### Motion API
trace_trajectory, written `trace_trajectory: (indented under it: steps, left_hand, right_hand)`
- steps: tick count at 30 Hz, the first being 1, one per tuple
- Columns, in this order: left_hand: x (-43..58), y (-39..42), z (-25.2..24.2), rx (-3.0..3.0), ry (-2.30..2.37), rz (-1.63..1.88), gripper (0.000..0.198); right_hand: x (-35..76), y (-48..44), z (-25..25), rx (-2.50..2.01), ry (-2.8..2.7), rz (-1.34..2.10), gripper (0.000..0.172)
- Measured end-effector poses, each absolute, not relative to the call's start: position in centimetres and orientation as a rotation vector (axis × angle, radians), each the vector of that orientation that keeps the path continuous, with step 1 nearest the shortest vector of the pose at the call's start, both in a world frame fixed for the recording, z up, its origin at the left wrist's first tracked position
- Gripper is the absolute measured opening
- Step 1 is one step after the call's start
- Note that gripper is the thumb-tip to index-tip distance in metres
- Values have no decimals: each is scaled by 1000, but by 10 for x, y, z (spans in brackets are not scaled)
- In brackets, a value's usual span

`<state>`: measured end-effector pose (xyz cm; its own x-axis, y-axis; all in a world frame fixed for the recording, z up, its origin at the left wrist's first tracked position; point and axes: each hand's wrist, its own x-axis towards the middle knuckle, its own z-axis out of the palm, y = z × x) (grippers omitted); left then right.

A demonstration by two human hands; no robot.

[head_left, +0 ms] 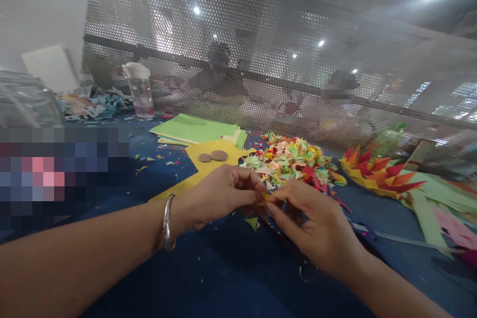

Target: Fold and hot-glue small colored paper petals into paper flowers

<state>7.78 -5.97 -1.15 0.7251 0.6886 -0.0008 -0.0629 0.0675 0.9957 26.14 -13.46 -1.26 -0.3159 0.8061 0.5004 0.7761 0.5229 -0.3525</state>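
Observation:
Between my two hands is a small piece of yellow paper [264, 198], pinched from both sides at the fingertips. My left hand [227, 191], with a silver bangle on its wrist, grips its left end. My right hand [307, 216] holds the other end between thumb and forefinger. Fingers hide much of the piece. Just beyond them lies a heap of small folded paper pieces [294, 159] in red, yellow, green and peach. A yellow paper sheet [194, 179] with two brown oval pieces [213, 156] on it lies past my left hand.
Green paper sheets [197, 129] are stacked behind. At right stand a red-orange spiky paper piece [380, 171] and a green plastic bottle [389, 136]. A white-lidded bottle [139, 89], paper scraps [97, 102] and a clear jar [28, 102] are at left. A perforated metal screen [261, 44] closes off the back.

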Motion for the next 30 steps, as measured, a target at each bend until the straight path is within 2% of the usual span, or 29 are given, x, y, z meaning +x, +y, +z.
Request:
trace_trajectory:
  steps: [9, 19, 30]
  left_hand:
    - [77, -60, -18, 1500, 529, 648, 20]
    - [78, -65, -18, 1766, 655, 684, 14]
    - [78, -64, -22, 1759, 655, 701, 11]
  right_hand:
    - [262, -133, -12, -1379, -2052, 75, 11]
    - [261, -134, -12, -1397, -2026, 82, 12]
    - [262, -133, -15, -1437, -1990, 77, 10]
